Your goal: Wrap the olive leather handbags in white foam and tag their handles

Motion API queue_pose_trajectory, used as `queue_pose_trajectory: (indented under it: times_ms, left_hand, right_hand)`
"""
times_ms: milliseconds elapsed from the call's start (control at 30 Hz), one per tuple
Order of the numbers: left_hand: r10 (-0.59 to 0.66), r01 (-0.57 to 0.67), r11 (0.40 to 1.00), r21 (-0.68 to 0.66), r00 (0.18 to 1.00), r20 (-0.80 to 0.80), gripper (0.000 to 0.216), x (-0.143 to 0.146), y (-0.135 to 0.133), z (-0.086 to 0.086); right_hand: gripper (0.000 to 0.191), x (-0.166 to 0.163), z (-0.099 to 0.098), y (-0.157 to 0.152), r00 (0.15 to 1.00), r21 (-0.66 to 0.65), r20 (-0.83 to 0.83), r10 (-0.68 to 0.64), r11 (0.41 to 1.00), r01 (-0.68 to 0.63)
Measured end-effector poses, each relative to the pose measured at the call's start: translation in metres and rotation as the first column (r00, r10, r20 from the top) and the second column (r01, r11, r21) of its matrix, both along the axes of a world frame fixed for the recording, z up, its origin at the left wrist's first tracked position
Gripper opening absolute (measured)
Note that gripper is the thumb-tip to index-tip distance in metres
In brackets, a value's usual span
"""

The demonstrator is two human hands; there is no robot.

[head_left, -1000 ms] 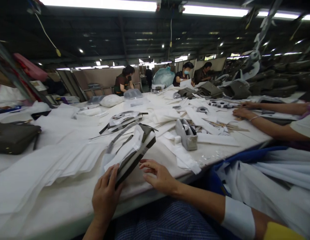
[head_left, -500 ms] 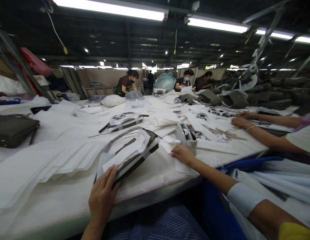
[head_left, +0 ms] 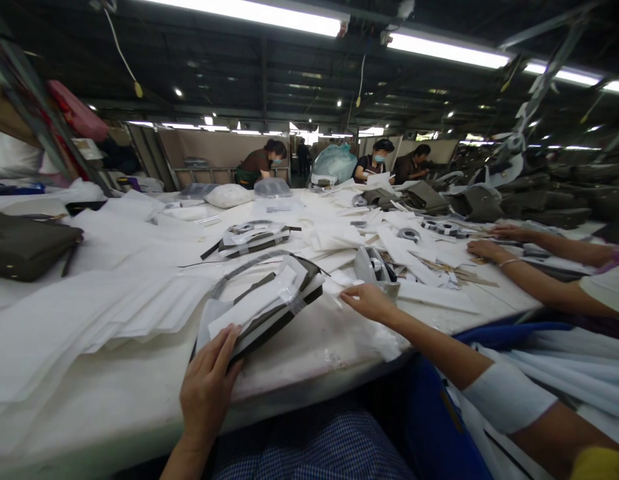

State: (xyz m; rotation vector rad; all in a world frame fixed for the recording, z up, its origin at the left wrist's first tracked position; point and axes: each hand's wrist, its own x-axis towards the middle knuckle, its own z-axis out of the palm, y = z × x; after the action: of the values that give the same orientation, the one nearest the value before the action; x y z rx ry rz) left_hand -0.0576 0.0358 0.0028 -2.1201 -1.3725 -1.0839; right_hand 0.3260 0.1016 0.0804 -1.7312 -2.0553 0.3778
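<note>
The right hand (head_left: pixel 372 304) has moved beside the tape dispenser (head_left: pixel 364 267), fingertips bunched, hold unclear to me; the left hand (head_left: pixel 209 377) still clasps the bundle (head_left: pixel 266 300).

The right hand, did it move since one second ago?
Yes. Judged against the grey tape dispenser on the table, the right hand has moved right, closer to the dispenser and farther from the wrapped bundle.
</note>
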Motion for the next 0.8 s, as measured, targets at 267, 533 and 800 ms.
queue_pose_trajectory:
  times_ms: [267,533,800]
  left_hand:
    - [0.001,-0.001,1.000,-0.017,1.000,0.019,0.066,-0.002,-0.003,-0.002]
    - [0.028,-0.027,1.000,-0.012,0.998,0.047,0.067,0.001,-0.003,-0.002]
    - [0.026,-0.026,1.000,-0.005,0.998,0.063,0.066,0.001,-0.004,0.000]
  right_hand:
    - [0.031,-0.011,-0.003,0.004,0.992,-0.104,-0.122,0.039,0.993,-0.051]
    - [0.025,-0.066,0.005,-0.053,0.962,0.114,-0.092,0.255,0.963,-0.244]
    - [0.052,-0.101,-0.032,-0.056,0.971,0.027,-0.004,0.240,0.970,-0.240]
